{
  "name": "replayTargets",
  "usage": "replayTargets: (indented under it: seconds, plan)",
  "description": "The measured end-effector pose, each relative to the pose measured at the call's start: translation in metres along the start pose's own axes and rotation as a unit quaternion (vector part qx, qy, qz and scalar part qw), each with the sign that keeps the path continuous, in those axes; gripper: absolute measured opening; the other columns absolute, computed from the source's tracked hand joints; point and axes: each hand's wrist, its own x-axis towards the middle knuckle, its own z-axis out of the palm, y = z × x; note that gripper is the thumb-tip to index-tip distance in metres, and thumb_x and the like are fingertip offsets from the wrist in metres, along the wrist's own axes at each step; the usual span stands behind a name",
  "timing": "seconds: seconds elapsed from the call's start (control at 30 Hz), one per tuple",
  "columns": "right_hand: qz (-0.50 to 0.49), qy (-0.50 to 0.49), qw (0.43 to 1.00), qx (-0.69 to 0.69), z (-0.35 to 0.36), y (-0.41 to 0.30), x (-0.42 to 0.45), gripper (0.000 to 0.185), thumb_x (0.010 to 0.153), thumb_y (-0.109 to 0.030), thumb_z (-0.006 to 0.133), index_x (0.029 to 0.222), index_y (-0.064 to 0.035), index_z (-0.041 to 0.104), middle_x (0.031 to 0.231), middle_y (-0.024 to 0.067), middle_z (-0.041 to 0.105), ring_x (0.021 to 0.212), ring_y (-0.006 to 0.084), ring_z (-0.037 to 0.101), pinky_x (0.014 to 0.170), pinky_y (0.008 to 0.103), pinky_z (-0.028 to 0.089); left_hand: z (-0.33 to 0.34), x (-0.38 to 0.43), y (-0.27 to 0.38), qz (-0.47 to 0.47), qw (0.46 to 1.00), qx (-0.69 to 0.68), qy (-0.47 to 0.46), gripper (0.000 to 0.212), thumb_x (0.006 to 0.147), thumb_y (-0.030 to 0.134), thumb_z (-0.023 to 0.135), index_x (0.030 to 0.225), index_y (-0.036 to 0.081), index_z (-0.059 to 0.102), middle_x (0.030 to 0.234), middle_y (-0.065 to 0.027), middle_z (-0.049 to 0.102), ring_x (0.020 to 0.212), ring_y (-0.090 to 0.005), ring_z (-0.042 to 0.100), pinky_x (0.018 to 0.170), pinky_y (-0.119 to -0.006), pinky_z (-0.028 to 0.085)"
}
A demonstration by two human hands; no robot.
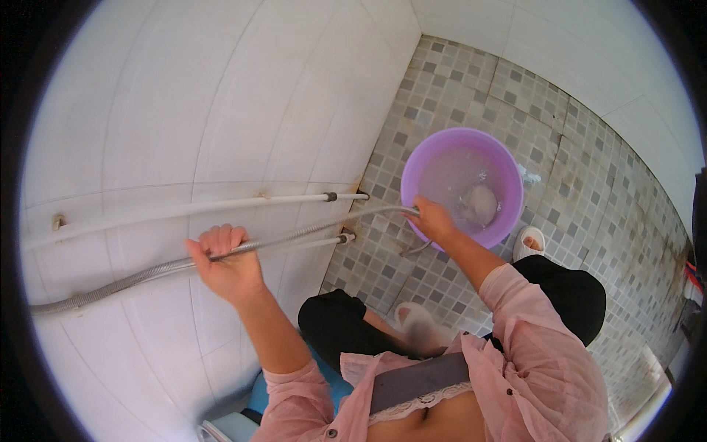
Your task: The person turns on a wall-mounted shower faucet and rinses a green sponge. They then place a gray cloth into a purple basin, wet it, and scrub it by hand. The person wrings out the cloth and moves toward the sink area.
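My left hand is closed around a ribbed metal shower hose in front of the tiled wall. My right hand grips the same hose at the near-left rim of a purple plastic basin. A short length of grey hose shows just below that hand, outside the basin. Cloudy water stands in the basin, with a pale rounded object in it that I cannot identify. The hose's far left end runs out of view.
Two white pipes run along the white tiled wall. The basin stands on a grey mosaic floor, a crumpled pale scrap beside it. White slippers are on my feet. Something blue is beneath me.
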Motion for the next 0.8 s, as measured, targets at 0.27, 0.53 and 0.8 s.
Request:
replayTargets:
  seconds: [0.27, 0.53, 0.8]
  plan:
    - [-0.122, -0.011, 0.992, 0.002, -0.041, -0.119, 0.025, 0.026, 0.082, -0.027, 0.062, 0.087, -0.0043, 0.050, 0.083, 0.0170, 0.060, 0.076, 0.0364, 0.059, 0.062, 0.0435, 0.047, -0.100, -0.020, -0.161, -0.266, 0.955, 0.022, 0.127, 0.039, 0.093, 0.042, 0.047, 0.101, 0.004, 0.054, 0.100, -0.0113, 0.056, 0.102, -0.0237, 0.051, 0.091, -0.041, 0.041]
    - [-0.107, -0.037, 0.990, -0.083, -0.058, -0.144, 0.027, 0.019, 0.082, -0.018, 0.055, 0.097, -0.0060, 0.054, 0.084, 0.0163, 0.063, 0.076, 0.0333, 0.062, 0.063, 0.0435, 0.049, -0.017, -0.008, -0.164, -0.123, 0.977, 0.045, 0.169, 0.039, 0.095, 0.044, 0.043, 0.072, 0.012, 0.040, 0.056, 0.0011, 0.032, 0.052, -0.0154, 0.032, 0.056, -0.032, 0.037]
    - [-0.076, 0.016, 0.995, -0.064, -0.053, -0.005, 0.032, 0.012, 0.082, -0.016, 0.059, 0.078, -0.0083, 0.051, 0.083, 0.0098, 0.061, 0.082, 0.0330, 0.059, 0.068, 0.0426, 0.048, 0.003, -0.022, -0.076, -0.098, 0.990, 0.040, 0.090, 0.037, 0.097, 0.037, 0.040, 0.068, 0.014, 0.037, 0.051, 0.0056, 0.020, 0.042, -0.0091, 0.017, 0.039, -0.025, 0.019]
